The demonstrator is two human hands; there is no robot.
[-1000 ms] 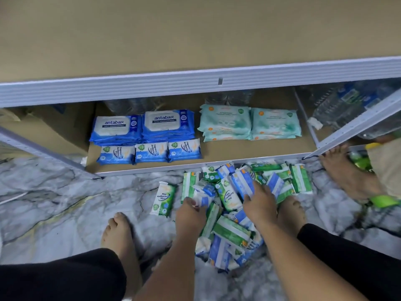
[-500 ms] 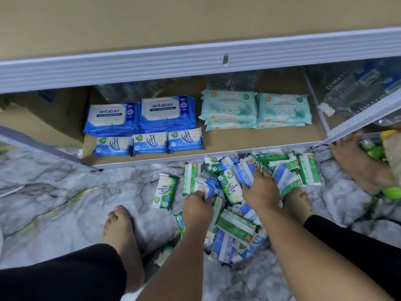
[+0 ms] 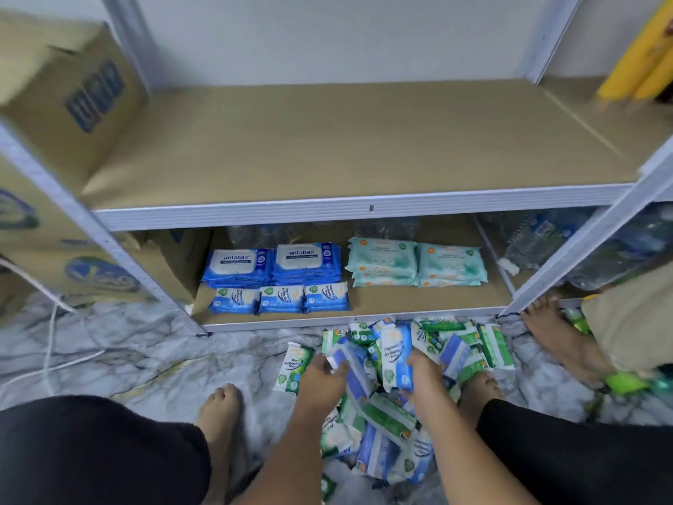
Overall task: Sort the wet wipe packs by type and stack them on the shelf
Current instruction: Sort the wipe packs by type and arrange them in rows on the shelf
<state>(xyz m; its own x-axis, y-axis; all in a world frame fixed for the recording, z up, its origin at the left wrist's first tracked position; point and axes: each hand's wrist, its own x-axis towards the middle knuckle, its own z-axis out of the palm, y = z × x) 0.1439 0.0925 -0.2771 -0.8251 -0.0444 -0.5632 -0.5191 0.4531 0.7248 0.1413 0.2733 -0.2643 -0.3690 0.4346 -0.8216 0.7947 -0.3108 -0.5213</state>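
A heap of small blue and green wipe packs [image 3: 469, 349] lies on the marble floor in front of the bottom shelf [image 3: 382, 304]. My left hand [image 3: 320, 380] grips a small blue pack [image 3: 346, 357] lifted off the heap. My right hand [image 3: 424, 379] grips another small blue pack [image 3: 395, 355], held upright. One green pack [image 3: 293, 366] lies apart at the heap's left. On the bottom shelf sit two stacks of large blue packs [image 3: 271, 262], three small blue packs [image 3: 280, 299] in a front row, and two stacks of teal packs [image 3: 417, 262].
The middle shelf board [image 3: 346, 147] is bare, with a cardboard box [image 3: 69, 92] at its left and yellow items [image 3: 641, 67] at its right. My bare feet [image 3: 220, 406] flank the heap. Another person's foot [image 3: 557, 333] stands by the right post. Water bottles [image 3: 539, 238] fill the neighbouring bay.
The view has tilted up, showing the middle shelf. Both hands have lifted out of the heap, each now holding a small blue pack.
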